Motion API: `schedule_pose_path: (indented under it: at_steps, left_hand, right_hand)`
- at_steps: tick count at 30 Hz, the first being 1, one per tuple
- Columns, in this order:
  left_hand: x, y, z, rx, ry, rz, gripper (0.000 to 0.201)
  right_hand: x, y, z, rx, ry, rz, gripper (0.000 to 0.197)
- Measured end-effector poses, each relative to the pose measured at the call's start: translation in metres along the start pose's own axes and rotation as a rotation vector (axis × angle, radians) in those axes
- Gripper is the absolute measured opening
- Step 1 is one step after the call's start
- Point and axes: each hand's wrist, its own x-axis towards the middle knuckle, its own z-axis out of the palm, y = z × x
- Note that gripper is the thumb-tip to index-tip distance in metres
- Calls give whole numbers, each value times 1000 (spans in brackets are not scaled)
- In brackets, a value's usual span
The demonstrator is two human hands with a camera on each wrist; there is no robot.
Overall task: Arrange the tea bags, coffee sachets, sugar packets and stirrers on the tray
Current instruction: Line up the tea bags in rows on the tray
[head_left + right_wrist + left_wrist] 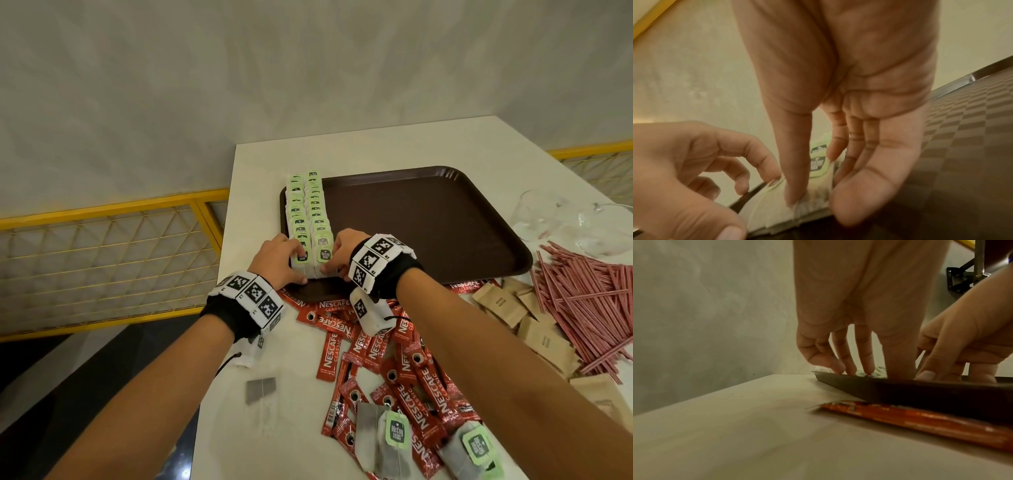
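Note:
A brown tray [428, 222] lies on the white table [260, 164]. Two rows of tea bags [310, 209] with green tags run along its left edge. My left hand [282, 260] holds the near end of the left row, thumb in front and fingers on the outer side. My right hand [339, 253] pinches the near end of the right row [818, 164] between thumb and fingers. Red coffee sachets [376, 359] are heaped in front of the tray. Brown sugar packets [507, 305] and pink stirrers [589, 301] lie to the right.
Loose tea bags [394, 435] lie on the sachets near the table's front edge, and another [260, 390] lies by my left forearm. Clear glasses [537, 212] stand right of the tray. A yellow railing [102, 212] runs beyond the table's left edge.

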Motion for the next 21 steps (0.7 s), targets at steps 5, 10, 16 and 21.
schedule_pose_path:
  at_steps: [5,10,16,21]
  left_hand:
    - [-1,2,-1,6,-5,-8,49]
    - [-5,3,-2,-5,-6,-4,48]
    - [-21,8,-14,-68,38,13,40]
    - [-54,13,-24,-170,25,44,33]
  right_hand:
    - [3,3,2,15,16,1,28]
    - [3,5,-1,44,-24,-19,42]
    - [-6,0,-12,-23,-9,-23,33]
    - [-40,-11,-5,-10,95,-118,37]
